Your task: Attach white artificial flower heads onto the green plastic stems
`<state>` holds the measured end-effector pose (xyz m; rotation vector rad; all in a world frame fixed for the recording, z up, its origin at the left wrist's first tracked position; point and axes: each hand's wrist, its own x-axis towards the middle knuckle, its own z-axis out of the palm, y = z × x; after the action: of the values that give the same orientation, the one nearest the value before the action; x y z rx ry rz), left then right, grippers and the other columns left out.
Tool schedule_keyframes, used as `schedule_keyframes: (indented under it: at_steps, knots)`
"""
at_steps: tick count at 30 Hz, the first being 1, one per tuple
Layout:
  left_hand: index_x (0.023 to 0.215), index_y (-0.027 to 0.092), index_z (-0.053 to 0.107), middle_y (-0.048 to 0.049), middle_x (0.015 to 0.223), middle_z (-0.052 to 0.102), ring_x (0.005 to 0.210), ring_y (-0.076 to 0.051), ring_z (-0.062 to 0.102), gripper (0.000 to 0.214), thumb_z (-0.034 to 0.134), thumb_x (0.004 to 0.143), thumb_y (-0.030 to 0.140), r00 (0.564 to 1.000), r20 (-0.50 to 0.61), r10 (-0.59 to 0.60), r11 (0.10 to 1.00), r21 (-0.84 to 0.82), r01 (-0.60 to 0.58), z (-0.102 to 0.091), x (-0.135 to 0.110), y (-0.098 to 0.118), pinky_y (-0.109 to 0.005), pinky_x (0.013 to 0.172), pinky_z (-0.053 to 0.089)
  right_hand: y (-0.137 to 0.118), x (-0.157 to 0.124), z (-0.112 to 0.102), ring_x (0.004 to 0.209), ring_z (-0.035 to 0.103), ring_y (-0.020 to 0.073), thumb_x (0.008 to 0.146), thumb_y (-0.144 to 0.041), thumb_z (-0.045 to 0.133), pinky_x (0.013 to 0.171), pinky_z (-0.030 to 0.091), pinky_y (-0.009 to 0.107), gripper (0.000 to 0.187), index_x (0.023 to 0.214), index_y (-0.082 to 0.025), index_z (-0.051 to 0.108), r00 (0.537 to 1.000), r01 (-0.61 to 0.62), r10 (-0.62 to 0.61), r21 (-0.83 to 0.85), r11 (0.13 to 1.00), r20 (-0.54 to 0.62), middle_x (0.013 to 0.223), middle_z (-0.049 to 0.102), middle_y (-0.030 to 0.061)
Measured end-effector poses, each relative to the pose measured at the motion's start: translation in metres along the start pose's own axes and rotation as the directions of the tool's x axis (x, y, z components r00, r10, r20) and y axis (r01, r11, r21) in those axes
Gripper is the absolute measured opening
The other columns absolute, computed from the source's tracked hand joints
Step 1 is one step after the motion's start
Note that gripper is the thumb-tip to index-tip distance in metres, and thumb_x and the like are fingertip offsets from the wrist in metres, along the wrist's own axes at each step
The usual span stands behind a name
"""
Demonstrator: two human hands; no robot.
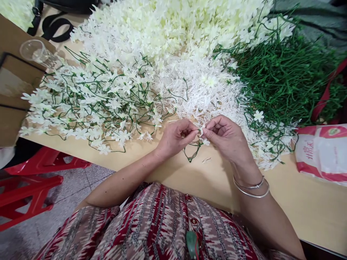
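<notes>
My left hand is closed in a pinch on a thin green plastic flower stem, whose bent lower part hangs in a loop above the table's front edge. Close against it, my right hand pinches a small white artificial flower piece at the stem's tip; the fingers partly hide it. A white blossom shows just below the fingertips. Behind my hands spreads a heap of white stamen pieces. Stemmed white flowers lie to the left, and bare green stems are piled to the right.
Loose cream petals cover the far side of the table. A clear plastic cup tilts beside a cardboard box at left. Red stools stand below. A red-and-white packet lies at right.
</notes>
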<state>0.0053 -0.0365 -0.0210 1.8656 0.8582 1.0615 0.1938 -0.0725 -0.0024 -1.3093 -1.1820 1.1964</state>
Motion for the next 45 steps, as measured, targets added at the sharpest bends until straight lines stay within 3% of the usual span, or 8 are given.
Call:
schedule_keyframes:
  at_steps: [7, 19, 28, 32, 38, 45]
  knots:
    - [0.085, 0.016, 0.071, 0.0018, 0.068, 0.065, 0.058, -0.007, 0.054, 0.014, 0.072, 0.097, 0.022, 0.999, 0.007, 0.036, 0.999, 0.036, -0.036, -0.001, 0.000, 0.000, -0.019, 0.054, 0.039, 0.000, 0.002, -0.003, 0.062, 0.064, 0.0154, 0.084, -0.031, 0.082, 0.060, 0.055, 0.032, 0.023, 0.079, -0.026, 0.060, 0.999, -0.002, 0.004, -0.049, 0.999, 0.040, 0.069, 0.066, -0.0023]
    - [0.082, 0.017, 0.066, 0.0012, 0.070, 0.066, 0.060, -0.009, 0.054, 0.018, 0.068, 0.098, 0.025, 0.998, 0.033, -0.046, 0.996, 0.083, 0.043, -0.001, -0.002, 0.003, -0.021, 0.056, 0.039, -0.002, 0.002, 0.004, 0.060, 0.062, 0.0118, 0.078, -0.021, 0.082, 0.057, 0.051, 0.027, 0.023, 0.074, -0.025, 0.060, 0.998, -0.061, 0.061, 0.021, 0.998, -0.001, 0.068, 0.065, -0.0039]
    - [0.087, 0.017, 0.068, -0.0014, 0.076, 0.071, 0.062, -0.009, 0.057, 0.020, 0.069, 0.097, 0.034, 0.988, -0.002, -0.157, 0.984, -0.087, 0.156, 0.002, -0.001, 0.006, -0.022, 0.059, 0.045, 0.000, 0.005, -0.004, 0.071, 0.066, 0.0133, 0.079, -0.044, 0.090, 0.070, 0.060, 0.029, 0.028, 0.091, -0.028, 0.072, 0.992, -0.127, 0.129, 0.181, 0.975, 0.004, 0.081, 0.070, -0.0021]
    - [0.089, 0.017, 0.069, -0.0011, 0.077, 0.072, 0.062, -0.009, 0.058, 0.018, 0.068, 0.096, 0.034, 0.984, -0.009, -0.178, 0.980, -0.091, 0.176, 0.003, -0.001, 0.008, -0.022, 0.060, 0.046, 0.000, 0.004, -0.006, 0.081, 0.072, 0.0159, 0.072, -0.048, 0.093, 0.077, 0.064, 0.032, 0.036, 0.098, -0.029, 0.076, 0.995, -0.099, 0.097, 0.110, 0.989, 0.027, 0.093, 0.076, -0.0001]
    - [0.088, 0.017, 0.069, -0.0017, 0.077, 0.075, 0.061, -0.009, 0.059, 0.019, 0.068, 0.098, 0.034, 0.986, 0.004, -0.168, 0.983, -0.075, 0.168, 0.002, -0.001, 0.010, -0.021, 0.057, 0.046, 0.003, 0.002, -0.006, 0.073, 0.072, 0.0177, 0.082, -0.042, 0.086, 0.072, 0.063, 0.035, 0.019, 0.086, -0.027, 0.074, 0.996, -0.091, 0.091, 0.019, 0.996, 0.022, 0.077, 0.075, -0.0005]
    - [0.093, 0.016, 0.072, -0.0045, 0.081, 0.076, 0.065, -0.011, 0.061, 0.023, 0.066, 0.103, 0.037, 0.991, 0.021, -0.129, 0.992, -0.001, 0.129, 0.001, -0.004, 0.009, -0.023, 0.060, 0.046, 0.001, 0.000, -0.002, 0.071, 0.075, 0.0198, 0.083, -0.037, 0.087, 0.068, 0.062, 0.035, 0.016, 0.087, -0.029, 0.073, 0.994, -0.102, 0.103, -0.009, 0.995, 0.038, 0.075, 0.077, -0.0007]
